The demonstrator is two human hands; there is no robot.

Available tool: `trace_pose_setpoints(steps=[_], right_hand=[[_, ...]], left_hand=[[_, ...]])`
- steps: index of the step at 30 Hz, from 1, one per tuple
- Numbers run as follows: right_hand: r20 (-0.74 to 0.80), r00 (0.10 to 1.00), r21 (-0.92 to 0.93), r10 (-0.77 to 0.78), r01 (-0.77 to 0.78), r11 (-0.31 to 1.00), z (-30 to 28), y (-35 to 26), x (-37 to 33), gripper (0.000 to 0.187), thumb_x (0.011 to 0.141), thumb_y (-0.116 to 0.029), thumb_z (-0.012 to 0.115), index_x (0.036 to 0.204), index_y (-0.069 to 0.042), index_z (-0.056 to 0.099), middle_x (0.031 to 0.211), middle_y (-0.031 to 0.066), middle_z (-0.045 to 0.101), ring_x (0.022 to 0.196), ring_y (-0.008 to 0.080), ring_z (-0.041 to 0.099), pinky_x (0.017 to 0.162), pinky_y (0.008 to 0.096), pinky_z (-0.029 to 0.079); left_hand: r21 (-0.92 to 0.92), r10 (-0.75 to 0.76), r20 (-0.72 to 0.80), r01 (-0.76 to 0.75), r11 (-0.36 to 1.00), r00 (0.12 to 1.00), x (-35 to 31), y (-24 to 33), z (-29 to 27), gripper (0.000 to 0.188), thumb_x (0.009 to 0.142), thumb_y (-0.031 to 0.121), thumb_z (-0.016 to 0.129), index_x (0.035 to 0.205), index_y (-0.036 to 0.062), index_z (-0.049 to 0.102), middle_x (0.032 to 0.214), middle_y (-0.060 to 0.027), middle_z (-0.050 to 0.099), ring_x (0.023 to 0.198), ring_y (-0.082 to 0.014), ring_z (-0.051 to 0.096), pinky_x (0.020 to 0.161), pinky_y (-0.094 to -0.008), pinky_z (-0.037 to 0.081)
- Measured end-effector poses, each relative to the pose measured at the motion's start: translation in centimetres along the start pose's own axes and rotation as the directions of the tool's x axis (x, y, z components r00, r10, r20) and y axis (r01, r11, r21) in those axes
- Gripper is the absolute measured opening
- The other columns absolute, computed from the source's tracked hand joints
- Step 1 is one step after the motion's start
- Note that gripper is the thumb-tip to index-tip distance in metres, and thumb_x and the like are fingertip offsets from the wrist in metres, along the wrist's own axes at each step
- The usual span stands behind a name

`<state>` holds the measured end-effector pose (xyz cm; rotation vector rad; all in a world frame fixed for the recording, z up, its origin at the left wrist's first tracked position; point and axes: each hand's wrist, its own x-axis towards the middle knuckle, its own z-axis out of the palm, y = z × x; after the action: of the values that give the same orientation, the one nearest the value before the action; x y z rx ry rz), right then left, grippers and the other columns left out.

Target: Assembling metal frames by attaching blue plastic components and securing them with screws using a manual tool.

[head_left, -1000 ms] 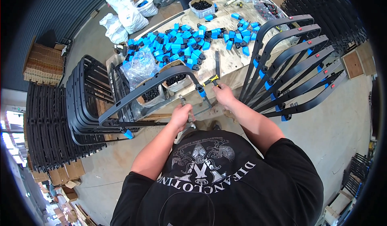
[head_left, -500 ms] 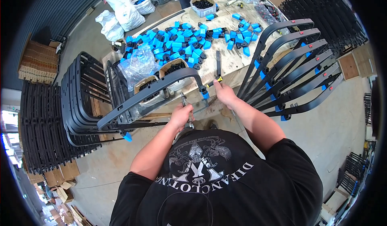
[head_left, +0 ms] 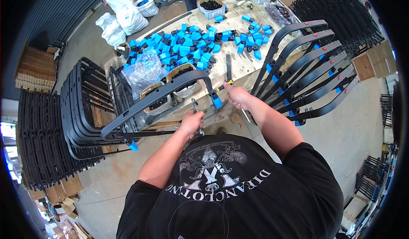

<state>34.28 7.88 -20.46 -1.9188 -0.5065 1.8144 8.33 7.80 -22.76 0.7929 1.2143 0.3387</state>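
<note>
My left hand is closed around a slim silver metal tool, whose ends stick out above and below the fist. My right hand is closed, a thin silver rod coming out below its palm. Its fingertips are at a yellow-and-black handled tool by the table edge. Between my hands hangs the blue-tipped end of a curved black frame, which lies over the table's near left. A flat black bar lies beyond my right hand.
Blue-and-black plastic parts are heaped on the wooden table. Boxes of small black pieces and a clear plastic bag sit at the left. Several curved frames lean at the right; more frames stack at the left.
My right hand has turned slightly, and the silver rod below it shows more. My left hand keeps its grip on the metal tool. The whole view has shifted a little.
</note>
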Motion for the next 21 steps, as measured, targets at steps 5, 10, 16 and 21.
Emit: trace_pose_setpoints(steps=[5, 10, 16, 21], right_hand=[[-0.060, 0.992, 0.081, -0.111, 0.115, 0.990, 0.5, 0.7, 0.4, 0.051, 0.101, -0.057, 0.051, 0.085, -0.009, 0.055, 0.063, -0.0003, 0.043, 0.046, 0.0115, 0.035, 0.042, 0.0311, 0.025], [-0.104, 0.987, 0.026, -0.120, 0.123, 0.992, 0.6, 0.3, 0.4, 0.053, 0.103, -0.052, 0.050, 0.110, -0.001, 0.063, 0.066, 0.0028, 0.049, 0.051, 0.0148, 0.040, 0.046, 0.0355, 0.030], [-0.144, 0.978, -0.072, -0.153, 0.144, 0.987, 1.0, 1.1, 1.5, 0.069, 0.104, -0.052, 0.047, 0.135, 0.009, 0.055, 0.113, 0.0231, 0.067, 0.094, 0.0304, 0.066, 0.078, 0.0445, 0.051], [-0.197, 0.952, -0.129, -0.236, 0.213, 0.968, 1.0, 0.9, 1.1, 0.070, 0.104, -0.051, 0.045, 0.133, 0.012, 0.056, 0.124, 0.0285, 0.065, 0.108, 0.0346, 0.066, 0.091, 0.0423, 0.051]], left_hand=[[-0.026, 0.020, -0.069, -0.022, 0.999, 0.997, -0.5, -0.5, -0.8, 0.014, 0.092, 0.014, 0.061, 0.096, 0.0021, 0.054, 0.072, -0.0071, 0.055, 0.059, -0.0192, 0.056, 0.059, -0.0379, 0.053], [0.016, -0.002, -0.013, 0.003, 1.000, 1.000, -0.9, 1.0, 1.1, 0.016, 0.092, 0.015, 0.061, 0.097, 0.0022, 0.054, 0.072, -0.0059, 0.054, 0.058, -0.0189, 0.055, 0.059, -0.0383, 0.053], [0.326, 0.104, 0.105, -0.133, 0.936, 0.989, 1.4, 1.7, 5.8, 0.015, 0.092, 0.017, 0.061, 0.092, 0.0025, 0.059, 0.077, -0.0054, 0.058, 0.060, -0.0175, 0.054, 0.058, -0.0380, 0.051], [0.507, 0.192, 0.033, -0.182, 0.842, 0.981, -0.4, 3.4, 8.5, 0.021, 0.089, 0.020, 0.061, 0.083, -0.0001, 0.063, 0.070, -0.0074, 0.060, 0.061, -0.0218, 0.059, 0.056, -0.0402, 0.047]])
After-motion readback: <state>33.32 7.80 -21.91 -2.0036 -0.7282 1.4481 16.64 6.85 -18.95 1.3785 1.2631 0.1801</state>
